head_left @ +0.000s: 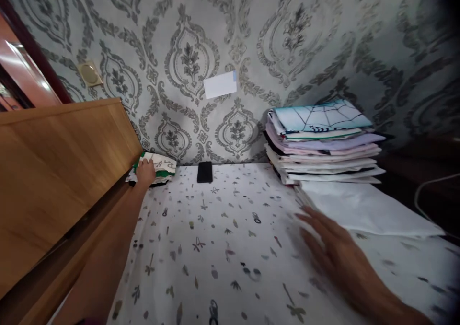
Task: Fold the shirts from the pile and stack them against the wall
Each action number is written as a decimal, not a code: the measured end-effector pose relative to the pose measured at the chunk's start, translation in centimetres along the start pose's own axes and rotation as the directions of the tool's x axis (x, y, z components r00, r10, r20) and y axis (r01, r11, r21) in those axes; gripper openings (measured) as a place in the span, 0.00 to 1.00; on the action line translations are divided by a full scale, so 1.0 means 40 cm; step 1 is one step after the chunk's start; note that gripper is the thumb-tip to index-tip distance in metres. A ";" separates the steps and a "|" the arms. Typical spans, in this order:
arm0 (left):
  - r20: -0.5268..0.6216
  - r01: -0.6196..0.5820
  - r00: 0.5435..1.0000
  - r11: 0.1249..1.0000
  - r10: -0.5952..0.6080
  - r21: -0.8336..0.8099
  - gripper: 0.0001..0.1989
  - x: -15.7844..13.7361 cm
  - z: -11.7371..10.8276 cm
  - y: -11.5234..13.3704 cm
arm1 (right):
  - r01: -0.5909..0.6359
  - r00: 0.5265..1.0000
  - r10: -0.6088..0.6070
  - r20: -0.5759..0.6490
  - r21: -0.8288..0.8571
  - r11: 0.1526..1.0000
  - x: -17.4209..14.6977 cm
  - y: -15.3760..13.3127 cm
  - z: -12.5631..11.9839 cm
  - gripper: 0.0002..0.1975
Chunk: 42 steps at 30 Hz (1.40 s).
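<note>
At the far left, my left hand [145, 172] has its fingers curled over the edge of the top folded shirt [163, 163], cream with dark lettering. Green, white and black folded fabric shows under it in the same small pile. My right hand [332, 250] is open and slightly blurred, its fingers stretched out above the patterned bedsheet [223, 248]. It holds nothing. Just beyond it lies a flat white folded cloth [362, 207]. A tall stack of folded shirts [323, 145] stands behind that cloth, with a light blue spider-web print on top.
A black phone [205, 172] lies near the wall between the two piles. The wooden headboard [64, 171] rises along the left side. A white card [220, 85] and a round switch [89, 74] are on the patterned wall. A pale cable [419, 195] curves at the right.
</note>
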<state>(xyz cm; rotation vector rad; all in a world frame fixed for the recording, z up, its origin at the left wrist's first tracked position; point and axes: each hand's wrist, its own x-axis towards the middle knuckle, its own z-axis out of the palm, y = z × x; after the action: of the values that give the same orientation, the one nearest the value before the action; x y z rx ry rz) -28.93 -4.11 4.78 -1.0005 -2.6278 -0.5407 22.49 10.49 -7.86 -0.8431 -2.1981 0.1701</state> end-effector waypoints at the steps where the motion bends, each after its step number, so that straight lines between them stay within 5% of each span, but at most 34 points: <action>1: 0.002 -0.024 1.000 0.999 0.024 0.040 0.14 0.014 0.002 -0.024 | 0.031 0.999 -0.032 0.029 0.024 0.999 -0.022 -0.038 0.010 0.20; 5: 0.037 -0.107 0.994 0.983 0.103 0.146 0.15 0.049 0.015 -0.086 | 0.135 0.979 -0.147 0.143 0.089 0.987 -0.084 -0.134 0.044 0.18; 9: 0.048 -0.119 0.993 0.975 0.112 0.189 0.15 0.082 -0.003 -0.099 | 0.116 0.974 -0.131 0.183 0.090 0.989 -0.095 -0.143 0.048 0.17; 17: -0.054 -0.088 0.994 0.991 0.094 0.099 0.11 0.084 -0.170 -0.045 | 0.032 0.987 -0.050 0.154 0.114 0.993 -0.082 -0.129 0.014 0.17; 20: -0.020 -0.167 0.986 0.955 0.167 -0.244 0.07 0.017 -0.246 -0.017 | 0.051 0.985 -0.073 0.155 0.141 0.989 -0.075 -0.151 0.003 0.18; 25: 0.248 -0.073 0.888 0.650 0.388 -0.756 0.09 -0.178 -0.326 0.079 | 0.010 0.964 -0.095 0.246 0.325 0.946 -0.074 -0.245 -0.034 0.20; 28: 0.373 0.007 0.784 0.594 0.496 -0.805 0.10 -0.296 -0.342 0.167 | -0.104 0.940 -0.095 0.326 0.544 0.832 -0.082 -0.336 -0.069 0.22; 32: 0.379 -0.040 0.706 0.568 0.598 -0.822 0.08 -0.412 -0.327 0.287 | -0.329 0.900 -0.034 0.435 0.727 0.602 -0.093 -0.451 -0.111 0.32; 36: 0.327 -0.014 0.653 0.442 0.683 -0.897 0.08 -0.501 -0.296 0.374 | -0.428 0.886 0.115 0.449 0.697 0.576 -0.107 -0.495 -0.112 0.40; 39: 0.272 -0.048 0.615 0.379 0.740 -0.924 0.15 -0.570 -0.277 0.383 | -0.474 0.874 0.231 0.427 0.648 0.596 -0.125 -0.468 -0.088 0.27; 42: 0.331 -0.160 0.559 0.491 0.760 -0.856 0.30 -0.654 -0.253 0.323 | -0.595 0.802 0.356 0.480 0.694 0.404 -0.151 -0.421 -0.063 0.19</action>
<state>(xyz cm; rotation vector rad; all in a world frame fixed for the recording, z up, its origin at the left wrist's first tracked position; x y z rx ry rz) -0.02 -14.71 6.99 -2.6333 -2.3153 -1.3949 18.49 -6.60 -3.63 -0.8740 -1.6571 1.5810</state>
